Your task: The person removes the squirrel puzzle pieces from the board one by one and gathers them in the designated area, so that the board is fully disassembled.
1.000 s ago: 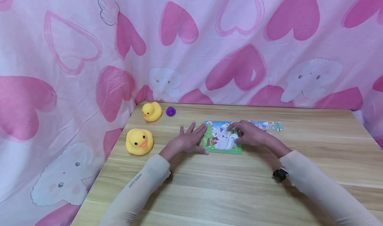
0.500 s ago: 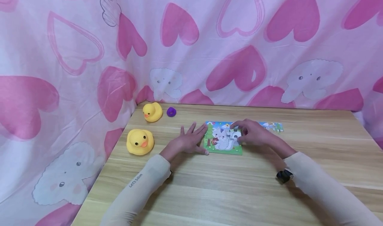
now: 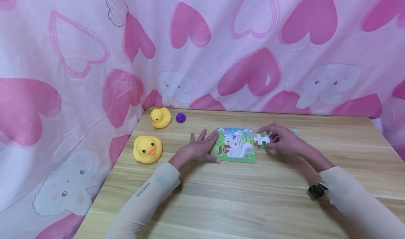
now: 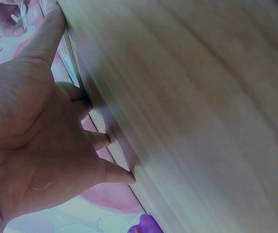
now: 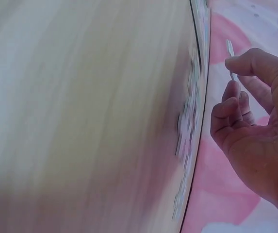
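At three o'clock from the jigsaw board, a presumably light, stiff jigsaw piece, best held by opposite edges, is pinched by the right hand, while the board's nine o'clock edge is touched by the outspread left hand.

Head view: right hand partly hides loose puzzle pieces; we cannot count them. Left wrist view: bottom edge crops purple toy duck. Right wrist view: we find pieces blurred.

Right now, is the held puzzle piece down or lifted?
Lifted: in the right wrist view, the right hand holds the piece clear of the table.
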Available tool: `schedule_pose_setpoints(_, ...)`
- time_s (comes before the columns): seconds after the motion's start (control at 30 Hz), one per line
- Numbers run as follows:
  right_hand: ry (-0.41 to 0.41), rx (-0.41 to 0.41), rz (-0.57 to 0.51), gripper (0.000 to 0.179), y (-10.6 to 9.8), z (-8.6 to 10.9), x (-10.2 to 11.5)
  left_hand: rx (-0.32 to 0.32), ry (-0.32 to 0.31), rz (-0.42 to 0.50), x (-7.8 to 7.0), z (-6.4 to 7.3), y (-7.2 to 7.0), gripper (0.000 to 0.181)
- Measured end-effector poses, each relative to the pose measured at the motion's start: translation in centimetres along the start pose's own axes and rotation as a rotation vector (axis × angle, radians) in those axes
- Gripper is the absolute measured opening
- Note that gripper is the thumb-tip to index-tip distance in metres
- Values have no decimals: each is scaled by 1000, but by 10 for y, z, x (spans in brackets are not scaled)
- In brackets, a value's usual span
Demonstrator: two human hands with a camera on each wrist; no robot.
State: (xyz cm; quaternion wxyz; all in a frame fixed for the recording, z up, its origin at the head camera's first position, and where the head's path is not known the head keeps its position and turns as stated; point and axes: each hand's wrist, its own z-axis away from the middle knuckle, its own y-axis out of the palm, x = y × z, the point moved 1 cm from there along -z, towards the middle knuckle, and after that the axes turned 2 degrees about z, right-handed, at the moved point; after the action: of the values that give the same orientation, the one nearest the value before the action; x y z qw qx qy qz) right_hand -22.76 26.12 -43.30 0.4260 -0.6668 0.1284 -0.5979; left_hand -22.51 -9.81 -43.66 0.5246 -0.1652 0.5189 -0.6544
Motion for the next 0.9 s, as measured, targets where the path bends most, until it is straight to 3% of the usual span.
schedule_pose_setpoints(0.43, 45, -50, 52, 52, -21, 39, -38, 6, 2, 16, 1, 0, 0, 113)
schedule_pose_setpoints(0.7, 26, -91, 98, 54, -36, 55, -60, -2, 3, 13, 1, -1, 1, 112)
schedule_pose_setpoints(0.9, 43, -53, 92, 53, -44, 60, -77, 0, -2, 18, 1, -1, 0, 113)
